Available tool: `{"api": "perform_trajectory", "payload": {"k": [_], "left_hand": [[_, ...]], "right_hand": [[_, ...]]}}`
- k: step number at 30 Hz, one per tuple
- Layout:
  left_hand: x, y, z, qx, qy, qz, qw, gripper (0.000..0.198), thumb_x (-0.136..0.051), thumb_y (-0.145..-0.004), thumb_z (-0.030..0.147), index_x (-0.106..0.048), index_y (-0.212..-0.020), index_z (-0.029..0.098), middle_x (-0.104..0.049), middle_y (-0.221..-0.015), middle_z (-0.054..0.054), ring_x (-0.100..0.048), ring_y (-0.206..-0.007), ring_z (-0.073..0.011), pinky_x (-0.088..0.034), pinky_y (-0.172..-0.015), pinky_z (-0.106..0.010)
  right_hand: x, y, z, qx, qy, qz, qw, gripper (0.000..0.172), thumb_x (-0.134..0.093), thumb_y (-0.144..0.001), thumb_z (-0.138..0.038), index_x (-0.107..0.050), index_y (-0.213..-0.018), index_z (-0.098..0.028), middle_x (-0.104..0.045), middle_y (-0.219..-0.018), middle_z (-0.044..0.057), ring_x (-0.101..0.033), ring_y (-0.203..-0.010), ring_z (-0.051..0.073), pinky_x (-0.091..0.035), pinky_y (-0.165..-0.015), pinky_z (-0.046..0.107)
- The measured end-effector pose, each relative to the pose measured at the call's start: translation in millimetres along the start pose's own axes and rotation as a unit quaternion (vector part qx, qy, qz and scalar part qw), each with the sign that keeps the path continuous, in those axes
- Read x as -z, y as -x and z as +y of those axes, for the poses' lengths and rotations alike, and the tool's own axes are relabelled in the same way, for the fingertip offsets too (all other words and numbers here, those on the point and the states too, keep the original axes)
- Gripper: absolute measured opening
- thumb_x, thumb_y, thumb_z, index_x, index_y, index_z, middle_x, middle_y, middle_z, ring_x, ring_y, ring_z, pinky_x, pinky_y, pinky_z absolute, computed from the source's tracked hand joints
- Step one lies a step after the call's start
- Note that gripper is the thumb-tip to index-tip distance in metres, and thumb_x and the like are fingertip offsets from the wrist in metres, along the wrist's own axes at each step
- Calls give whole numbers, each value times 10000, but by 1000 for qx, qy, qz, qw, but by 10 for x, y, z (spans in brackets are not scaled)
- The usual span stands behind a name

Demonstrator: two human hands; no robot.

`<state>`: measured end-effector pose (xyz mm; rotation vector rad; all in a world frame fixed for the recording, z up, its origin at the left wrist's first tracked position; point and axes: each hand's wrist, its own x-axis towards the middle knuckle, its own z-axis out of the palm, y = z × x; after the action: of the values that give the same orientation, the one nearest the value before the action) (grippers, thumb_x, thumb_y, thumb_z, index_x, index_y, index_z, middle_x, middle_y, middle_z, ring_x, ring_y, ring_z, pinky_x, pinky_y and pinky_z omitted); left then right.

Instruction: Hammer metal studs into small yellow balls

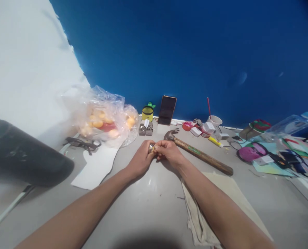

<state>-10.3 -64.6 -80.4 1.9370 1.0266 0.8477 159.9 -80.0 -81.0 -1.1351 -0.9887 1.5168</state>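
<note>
A small round piece (151, 148), silvery and gold with dark spots, shows between my hands; I cannot tell its kind. My left hand (141, 157) has its fingers closed around it. Thumb and fingertips of my right hand (168, 151) pinch together at its right side, where any part they grip is hidden. Just beyond the right hand lies a claw hammer (203, 155) with a wooden handle, its head towards the hands. A small grey box (146, 129) with shiny metal pieces sits behind the left hand.
Behind stand a phone (167, 110) and a yellow cup (147, 113). Plastic bags (104, 117) of orange balls, glasses (83, 143) and white paper (95, 169) lie left, near a dark cylinder (27, 152). A cloth (226, 193) lies under my right forearm. Clutter with a pink pouch (251, 152) fills the right.
</note>
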Motion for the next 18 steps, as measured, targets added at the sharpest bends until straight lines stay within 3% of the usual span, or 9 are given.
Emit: {"api": "perform_trajectory", "payload": {"k": [9,15,18], "left_hand": [[22,-7,8,9,11,-15,1000,205,-520,-982,351,-591,-1107,205,-672,-1079,-62,-631,-986,-231,-518,-926,-385],[24,12,25,3,16,-11,1000,243,-513,-985,369,-581,-1142,197,-668,-1129,-81,-623,-1030,-241,-517,-948,-395],[33,21,63,7,34,-13,999,262,-516,-988,406,-569,-1143,202,-677,-1108,-73,-631,-1019,-243,-526,-928,-389]], "right_hand": [[-75,46,-38,60,97,29,993,243,-786,-738,-391,-638,-732,-199,-613,-618,-22,-511,-496,104,-446,-492,245],[-82,25,11,125,161,38,978,110,-685,-772,-294,-634,-715,-215,-603,-674,-15,-512,-643,136,-408,-581,249],[-77,25,21,125,149,29,981,114,-687,-782,-309,-637,-735,-219,-607,-697,-17,-503,-636,133,-404,-573,248]]}}
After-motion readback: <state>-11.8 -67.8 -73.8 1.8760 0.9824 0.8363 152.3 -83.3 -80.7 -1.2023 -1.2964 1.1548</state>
